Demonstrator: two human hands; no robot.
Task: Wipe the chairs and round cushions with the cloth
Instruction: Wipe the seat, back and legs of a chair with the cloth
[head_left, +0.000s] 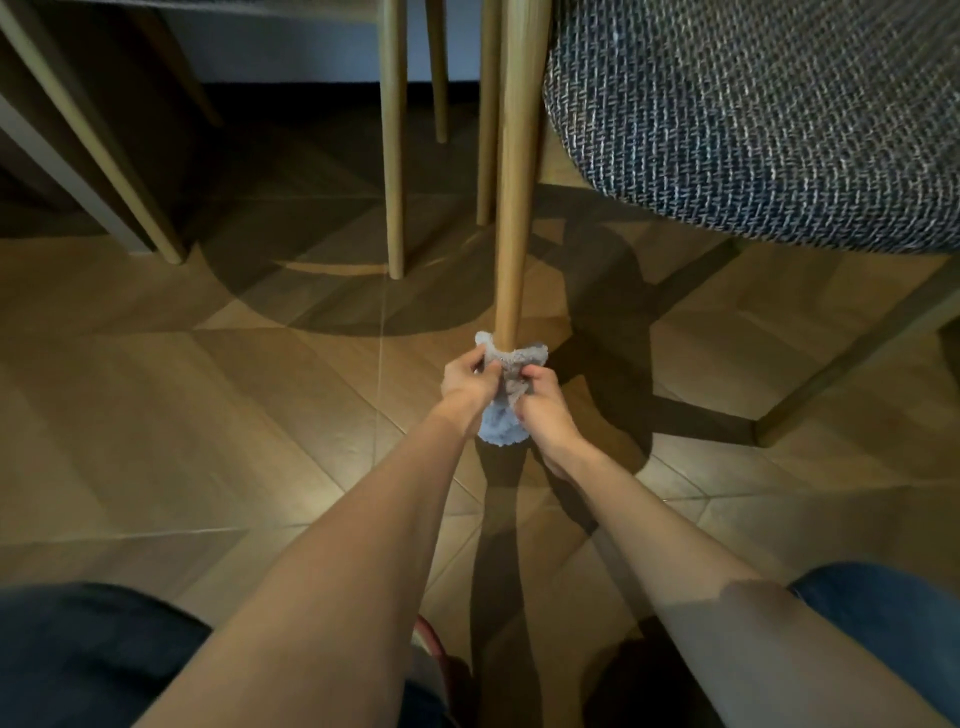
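Note:
A light blue fluffy cloth (511, 364) is wrapped round the foot of a pale wooden chair leg (511, 208) near the floor. My left hand (467, 382) grips the cloth on the left side of the leg. On the right side my right hand (543, 402) grips the cloth too, and a loose end hangs down between my wrists. The leg belongs to a chair with a round cushion (753, 114) of dark blue and white woven fabric at the upper right. The very tip of the leg is hidden by the cloth.
Several more wooden legs (393, 156) stand behind and to the left, and a dark slanted leg (852, 358) reaches the floor at the right. The floor (208, 415) is brown wood-look tile. My knees in dark trousers (88, 654) fill the bottom corners.

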